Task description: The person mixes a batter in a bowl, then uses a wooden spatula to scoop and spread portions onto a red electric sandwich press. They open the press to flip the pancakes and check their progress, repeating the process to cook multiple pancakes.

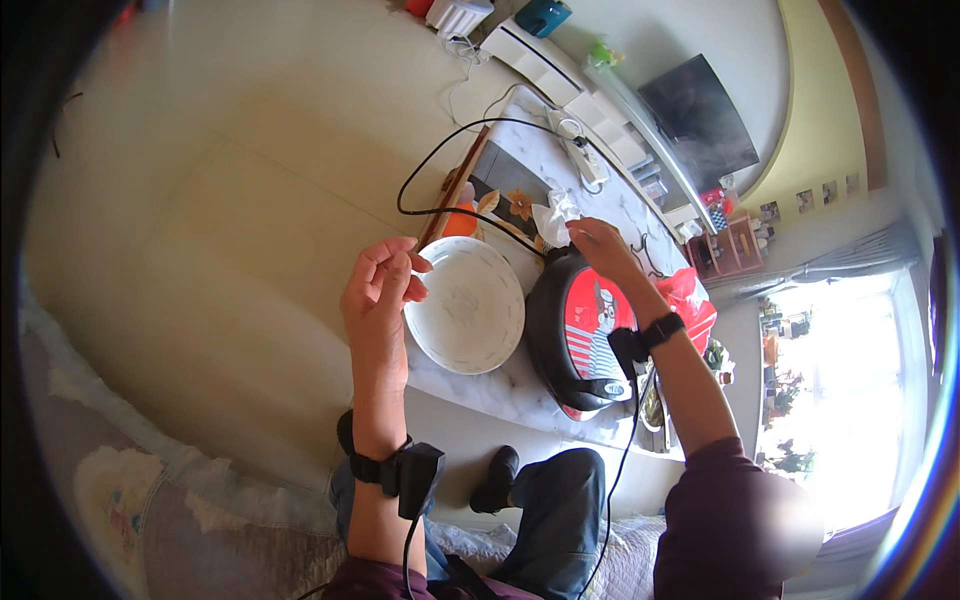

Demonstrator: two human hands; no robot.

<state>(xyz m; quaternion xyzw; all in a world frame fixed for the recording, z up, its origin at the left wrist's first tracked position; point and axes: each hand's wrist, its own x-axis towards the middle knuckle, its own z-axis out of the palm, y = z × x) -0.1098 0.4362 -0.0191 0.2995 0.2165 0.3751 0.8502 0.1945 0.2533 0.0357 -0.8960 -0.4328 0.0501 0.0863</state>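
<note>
My left hand (384,283) is raised at the left rim of a white round bowl (465,306), its fingers curled and apart, with no object visible in it. My right hand (601,246) hovers over the far edge of a black electric pan (551,341) with a red cartoon lid, close to a crumpled white plastic bag (557,217). Whether its fingertips touch the bag is hard to tell. A black power cord (442,152) loops from the pan's far side to a white power strip (589,161).
The marble-patterned table (480,394) has a dark floral mat (517,176) under the far things. A red plastic bag (686,304) lies right of the pan. Beyond stand a white TV cabinet (532,64) and a television (697,120). Cables run from both my wrist straps.
</note>
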